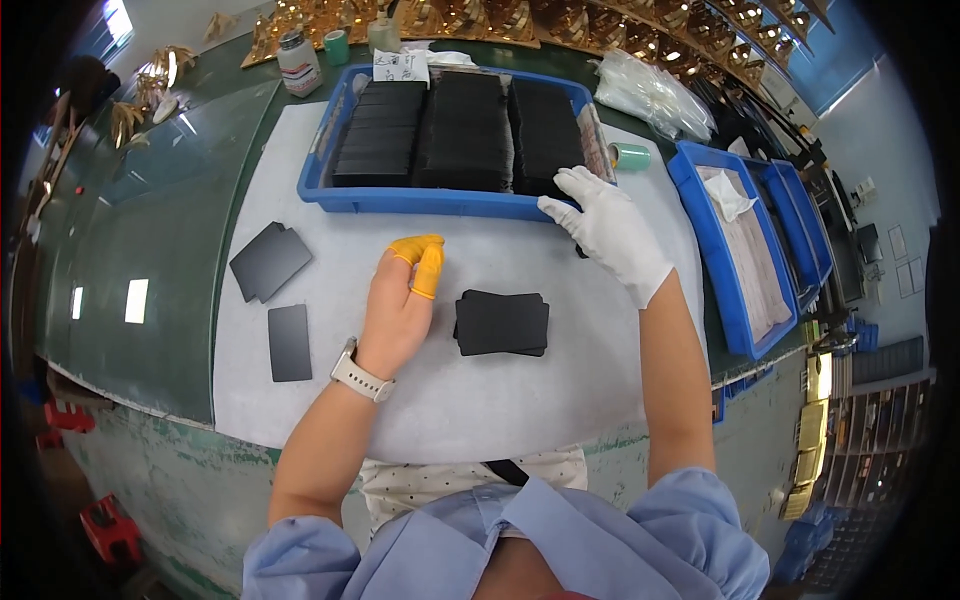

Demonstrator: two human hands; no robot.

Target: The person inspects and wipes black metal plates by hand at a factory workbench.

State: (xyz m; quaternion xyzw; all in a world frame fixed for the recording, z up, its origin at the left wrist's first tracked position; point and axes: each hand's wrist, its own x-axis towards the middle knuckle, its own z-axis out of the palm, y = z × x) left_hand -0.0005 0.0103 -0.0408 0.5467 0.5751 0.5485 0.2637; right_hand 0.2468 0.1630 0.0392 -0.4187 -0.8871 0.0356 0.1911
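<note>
My left hand (402,300), with yellow finger cots on thumb and forefinger, is held over the white sheet; those two tips meet in a pinch with nothing visible between them. My white-gloved right hand (610,228) reaches to the front right of a blue tray (430,201), thumb and fingers apart. Inside the tray thin black plates stand in rows: a left row (378,135), a middle row (462,130) and a right row (545,130), which the gloved fingertips are nearest to. A small stack of black plates (502,322) lies between my hands. A small dark bit (582,252) shows under the glove.
Left of my wrist lie a single dark plate (290,343) and a few overlapping plates (270,262) on the white sheet (420,420). Another blue tray (735,260) stands right. Behind are a bottle (299,65), a plastic bag (655,92), a green roll (630,157) and golden pieces (470,20).
</note>
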